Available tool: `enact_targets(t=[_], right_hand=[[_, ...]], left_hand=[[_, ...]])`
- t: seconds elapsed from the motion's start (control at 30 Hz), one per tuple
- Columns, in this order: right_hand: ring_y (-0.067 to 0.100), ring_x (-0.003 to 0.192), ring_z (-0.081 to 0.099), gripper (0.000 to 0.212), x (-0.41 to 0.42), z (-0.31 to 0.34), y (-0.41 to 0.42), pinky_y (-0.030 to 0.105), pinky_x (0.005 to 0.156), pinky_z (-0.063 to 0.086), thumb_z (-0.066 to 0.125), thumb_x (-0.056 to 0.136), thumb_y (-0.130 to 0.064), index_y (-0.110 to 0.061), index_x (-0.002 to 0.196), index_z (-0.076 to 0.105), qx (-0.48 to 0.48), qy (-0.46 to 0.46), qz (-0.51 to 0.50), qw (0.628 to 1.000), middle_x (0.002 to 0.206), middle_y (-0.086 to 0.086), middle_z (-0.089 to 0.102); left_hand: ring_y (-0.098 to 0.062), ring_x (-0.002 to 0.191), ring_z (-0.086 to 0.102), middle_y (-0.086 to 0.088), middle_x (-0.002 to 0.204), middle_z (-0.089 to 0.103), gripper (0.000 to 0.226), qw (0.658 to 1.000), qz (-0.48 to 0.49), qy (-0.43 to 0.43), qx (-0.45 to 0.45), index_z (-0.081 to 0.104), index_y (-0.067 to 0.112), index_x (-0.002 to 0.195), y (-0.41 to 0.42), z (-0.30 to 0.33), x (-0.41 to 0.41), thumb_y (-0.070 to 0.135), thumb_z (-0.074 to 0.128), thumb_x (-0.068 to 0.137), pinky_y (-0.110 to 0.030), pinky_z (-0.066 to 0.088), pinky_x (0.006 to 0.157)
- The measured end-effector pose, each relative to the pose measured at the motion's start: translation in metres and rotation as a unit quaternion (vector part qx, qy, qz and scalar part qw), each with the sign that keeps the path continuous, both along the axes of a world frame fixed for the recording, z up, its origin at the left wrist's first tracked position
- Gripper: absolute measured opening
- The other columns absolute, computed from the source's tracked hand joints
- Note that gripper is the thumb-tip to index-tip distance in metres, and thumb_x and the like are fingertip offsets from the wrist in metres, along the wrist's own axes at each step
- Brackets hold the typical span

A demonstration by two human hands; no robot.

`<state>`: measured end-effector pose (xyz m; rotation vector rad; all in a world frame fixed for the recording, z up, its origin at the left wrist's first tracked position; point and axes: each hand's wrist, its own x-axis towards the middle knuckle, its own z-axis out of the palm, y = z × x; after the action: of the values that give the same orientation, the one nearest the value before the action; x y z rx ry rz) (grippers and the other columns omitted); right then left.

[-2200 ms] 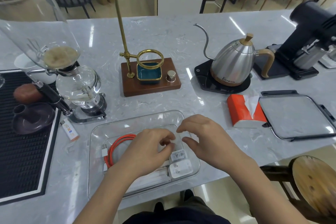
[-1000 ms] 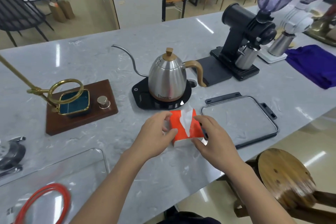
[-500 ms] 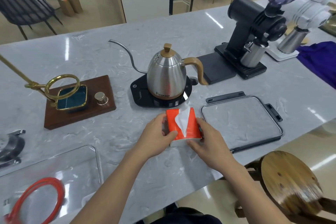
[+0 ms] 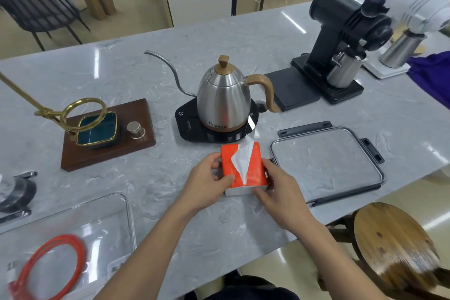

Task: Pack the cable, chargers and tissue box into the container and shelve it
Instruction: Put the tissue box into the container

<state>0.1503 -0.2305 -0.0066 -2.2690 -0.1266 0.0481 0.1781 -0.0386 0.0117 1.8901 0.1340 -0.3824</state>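
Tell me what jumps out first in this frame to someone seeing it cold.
The bright orange tissue box at centre, a white tissue poking from its top, gripped between the left hand and right hand on the grey marble counter. Just behind it stands the shiny steel gooseneck kettle on a black base. At bottom left, the coiled orange cable lies inside the clear plastic container.

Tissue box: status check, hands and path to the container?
Left hand and right hand both grip the tissue box. Box at the counter, not yet packed. Container lower left, cable inside. Path between looks unobstructed.
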Motion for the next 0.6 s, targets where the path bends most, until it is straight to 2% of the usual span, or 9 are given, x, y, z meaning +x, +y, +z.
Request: enact_targets(t=[0.07,0.17,0.23,0.33,0.43,0.5,0.6], right_hand=[[0.005,0.092,0.060,0.058,0.000,0.002,0.000,0.018,0.080,0.049,0.070,0.082,-0.014,-0.028,0.135,0.050,0.006,-0.006,-0.003,1.000,0.112,-0.013,0.065],[0.007,0.089,0.061,0.059,0.001,0.006,0.002,0.027,0.080,0.053,0.070,0.082,-0.015,-0.029,0.136,0.050,0.014,-0.014,-0.001,1.000,0.110,-0.013,0.065],[0.006,0.086,0.060,0.059,0.001,0.009,0.004,0.030,0.080,0.054,0.070,0.082,-0.016,-0.030,0.136,0.049,0.021,-0.018,0.004,1.000,0.108,-0.015,0.064],[0.005,0.087,0.059,0.062,0.001,0.015,0.008,0.029,0.081,0.054,0.073,0.081,-0.019,-0.031,0.137,0.049,0.035,-0.019,0.007,0.999,0.110,-0.019,0.063],[0.003,0.091,0.059,0.066,0.001,0.022,0.014,0.022,0.080,0.053,0.078,0.077,-0.025,-0.035,0.135,0.049,0.054,-0.028,0.008,0.998,0.110,-0.026,0.060],[0.004,0.094,0.059,0.069,0.001,0.027,0.020,0.019,0.079,0.052,0.081,0.076,-0.029,-0.037,0.136,0.048,0.058,-0.036,0.010,0.998,0.112,-0.029,0.058],[0.005,0.096,0.059,0.070,0.003,0.034,0.029,0.020,0.077,0.054,0.082,0.074,-0.033,-0.037,0.135,0.048,0.079,-0.045,0.008,0.996,0.115,-0.025,0.059]], left_hand=[[-0.011,0.097,0.067,0.007,0.121,0.061,0.055,1.000,0.011,0.001,0.000,0.052,0.028,0.132,0.001,0.002,0.000,0.015,0.073,0.083,-0.021,0.057,0.074],[-0.010,0.095,0.066,0.009,0.118,0.059,0.055,1.000,0.019,0.000,-0.005,0.051,0.031,0.131,0.004,0.006,-0.001,0.016,0.073,0.083,-0.019,0.056,0.070],[-0.011,0.095,0.067,0.008,0.120,0.059,0.054,1.000,0.024,-0.004,-0.002,0.051,0.033,0.130,0.008,0.009,-0.001,0.019,0.074,0.083,-0.024,0.058,0.074],[-0.013,0.091,0.069,0.006,0.122,0.060,0.054,0.999,0.032,-0.010,-0.002,0.051,0.031,0.129,0.015,0.013,-0.003,0.021,0.075,0.081,-0.035,0.061,0.078],[-0.016,0.090,0.070,0.004,0.124,0.060,0.058,0.999,0.045,-0.017,-0.008,0.051,0.031,0.130,0.023,0.019,-0.005,0.023,0.076,0.079,-0.042,0.061,0.079],[-0.016,0.088,0.071,0.004,0.123,0.060,0.058,0.998,0.053,-0.023,-0.011,0.051,0.030,0.131,0.028,0.024,-0.005,0.023,0.077,0.079,-0.042,0.061,0.077],[-0.014,0.086,0.071,0.007,0.121,0.060,0.058,0.997,0.062,-0.033,-0.013,0.049,0.028,0.132,0.038,0.033,-0.007,0.021,0.076,0.082,-0.038,0.062,0.075]])
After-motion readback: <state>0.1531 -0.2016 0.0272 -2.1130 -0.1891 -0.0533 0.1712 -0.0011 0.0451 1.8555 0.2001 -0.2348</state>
